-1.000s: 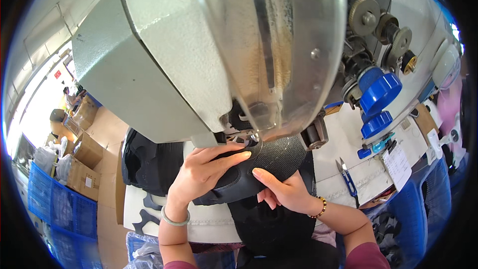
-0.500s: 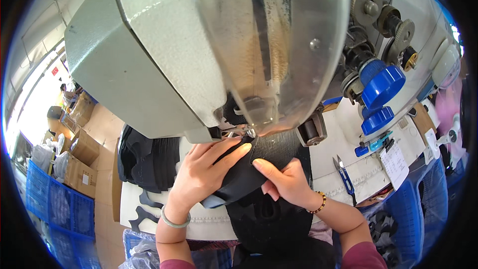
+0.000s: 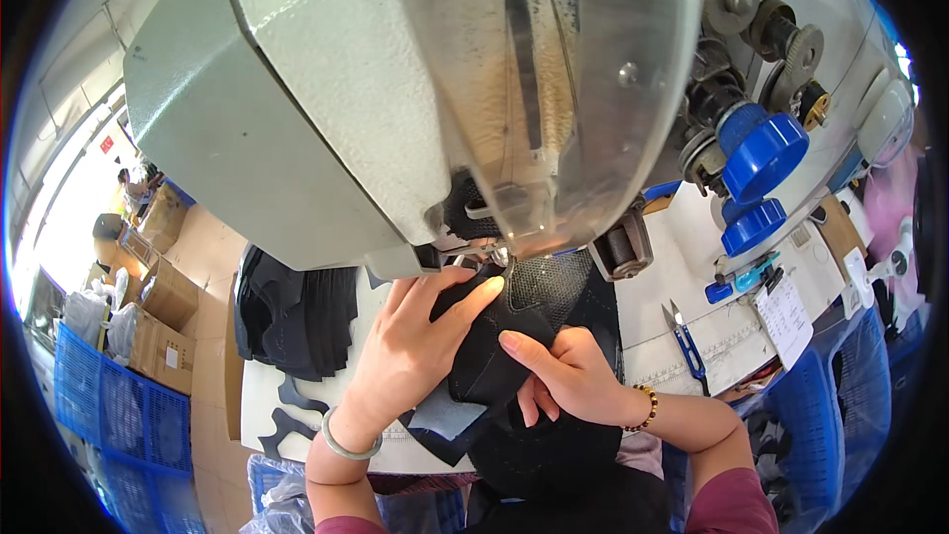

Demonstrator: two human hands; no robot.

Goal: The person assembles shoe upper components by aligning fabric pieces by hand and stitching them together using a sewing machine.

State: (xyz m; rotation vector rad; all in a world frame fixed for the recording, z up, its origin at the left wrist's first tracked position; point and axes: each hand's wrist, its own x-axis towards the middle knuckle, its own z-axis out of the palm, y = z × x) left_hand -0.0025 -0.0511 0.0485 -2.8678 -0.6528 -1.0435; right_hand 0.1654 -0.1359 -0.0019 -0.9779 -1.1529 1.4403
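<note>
A black piece of mesh and smooth fabric (image 3: 486,361) lies under the needle area of a sewing machine (image 3: 326,89). Its near edge is folded so that a grey-blue lining (image 3: 448,411) shows. On its left side my left hand (image 3: 410,341) grips the piece, fingertips close beside the metal presser foot (image 3: 499,257). At the right my right hand (image 3: 576,373) pinches the piece between thumb and curled fingers. The machine head and a clear plastic shield (image 3: 603,69) partly hide the needle area. More black material (image 3: 544,445) hangs over the table edge toward me.
Stacked black cut pieces (image 3: 292,316) lie left of my left hand, with dark curved scraps (image 3: 287,425) nearer me. Blue-handled thread snips (image 3: 685,346) and a paper sheet (image 3: 784,321) are at right. Blue knobs (image 3: 763,158) stick out of the machine. Blue crates (image 3: 119,400) stand at left.
The black piece has turned and shifted under the presser foot, showing more mesh and more grey-blue lining. My left fingertips have shifted slightly; my right hand has moved a little right and down.
</note>
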